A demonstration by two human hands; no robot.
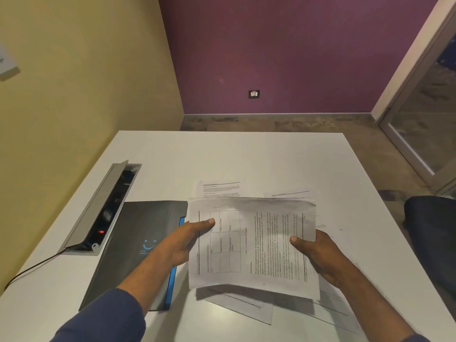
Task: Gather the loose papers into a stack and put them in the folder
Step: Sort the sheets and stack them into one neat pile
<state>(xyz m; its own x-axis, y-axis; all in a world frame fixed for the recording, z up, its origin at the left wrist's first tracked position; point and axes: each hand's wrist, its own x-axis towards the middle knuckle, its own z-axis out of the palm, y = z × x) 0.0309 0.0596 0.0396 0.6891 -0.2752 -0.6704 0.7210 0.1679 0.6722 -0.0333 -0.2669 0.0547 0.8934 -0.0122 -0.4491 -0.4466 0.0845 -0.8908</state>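
Above the white counter [246,156], seen from our head camera, we hold a thin stack of white printed papers [251,243] lifted off the surface. Our left hand [187,243] has its grip clenched on the stack's left edge, thumb on top; our right hand [318,255] has its grip clenched on the right edge. More loose printed sheets [219,188] lie on the counter beyond and beneath the stack. The dark grey folder with a blue spine [138,243] lies closed just left of the stack. We judge the gathering unfinished. Thin sheets could slide askew or slip out if either pinch loosens, and reaching for the rest one-handed may let the stack sag.
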